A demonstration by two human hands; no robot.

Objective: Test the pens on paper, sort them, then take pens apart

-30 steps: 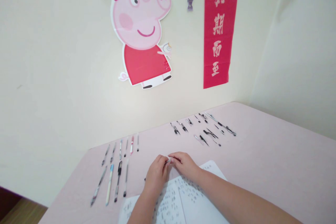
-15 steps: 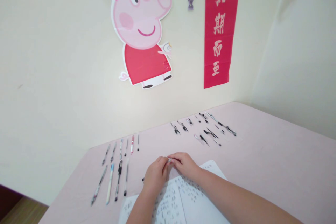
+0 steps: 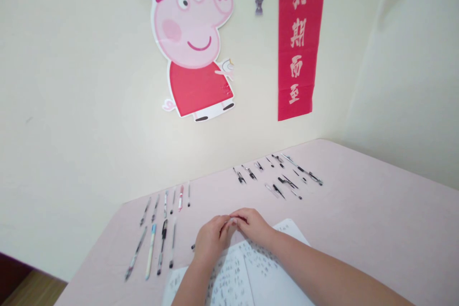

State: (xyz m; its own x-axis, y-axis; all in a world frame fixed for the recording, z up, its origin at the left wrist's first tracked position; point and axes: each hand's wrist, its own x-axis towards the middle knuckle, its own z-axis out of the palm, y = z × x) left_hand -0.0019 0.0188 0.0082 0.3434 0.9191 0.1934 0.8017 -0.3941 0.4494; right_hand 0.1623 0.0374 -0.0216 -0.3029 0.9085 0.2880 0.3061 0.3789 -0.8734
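Above the top edge of an open notebook (image 3: 229, 277), my two hands meet at their fingertips. My left hand (image 3: 212, 236) is closed round a pen, whose dark end (image 3: 193, 247) pokes out on its left side. Most of that pen is hidden by the fingers. My right hand (image 3: 251, 224) is closed in a pinch at the far end, where a small pale, clear bit (image 3: 233, 220) shows between the fingertips. Handwriting covers parts of the notebook's pages, and both forearms lie across it.
To the left, several pens and refills lie in two rows, among them a blue-capped pen (image 3: 151, 251) and a black-capped pen (image 3: 162, 247). Several small pen parts (image 3: 279, 190) lie at the back right of the pink table (image 3: 376, 220). A wall stands behind.
My left hand has shifted slightly left and the dark pen end has moved with it. The pale bit between the fingertips shows less. The things on the table have not moved.
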